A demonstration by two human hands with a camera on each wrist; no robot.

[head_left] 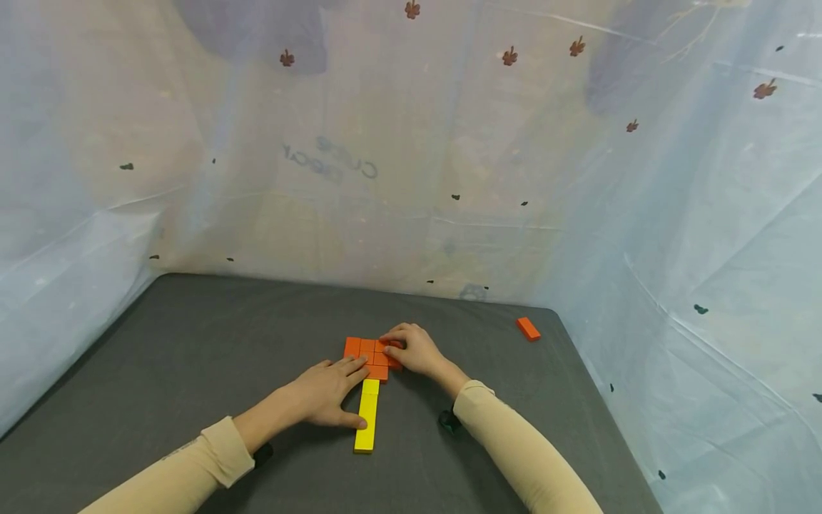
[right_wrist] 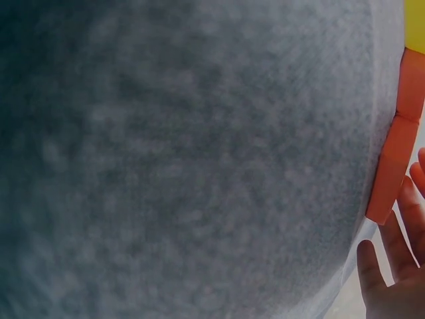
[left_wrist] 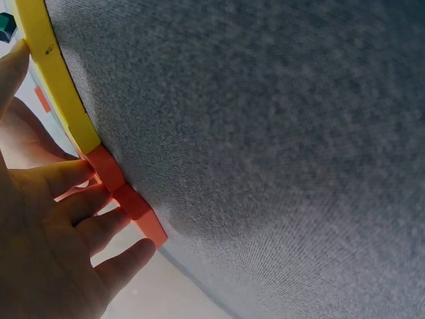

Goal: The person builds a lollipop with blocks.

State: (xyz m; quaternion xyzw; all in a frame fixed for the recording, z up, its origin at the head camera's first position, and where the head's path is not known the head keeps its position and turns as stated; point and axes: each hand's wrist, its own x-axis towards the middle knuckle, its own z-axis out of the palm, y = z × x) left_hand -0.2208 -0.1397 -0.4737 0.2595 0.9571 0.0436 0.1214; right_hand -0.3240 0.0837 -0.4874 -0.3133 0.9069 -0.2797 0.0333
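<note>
A flat cluster of orange blocks (head_left: 367,345) lies on the dark grey table, joined side by side. Below it a narrow yellow strip of blocks (head_left: 367,421) runs towards the near edge. My left hand (head_left: 324,392) is spread, its fingertips on the cluster's left and lower part and its thumb on the yellow strip. In the left wrist view, those fingers touch the sides of the orange blocks (left_wrist: 133,201). My right hand (head_left: 414,350) rests its fingers on the cluster's right side, partly hiding it. In the right wrist view, its little finger (right_wrist: 369,266) stands apart from the blocks.
One separate orange block (head_left: 529,329) lies near the table's far right corner. Pale translucent sheeting (head_left: 398,178) with small leaf shapes hangs behind and beside the table (head_left: 212,335). A dark band (head_left: 449,421) shows at the right wrist.
</note>
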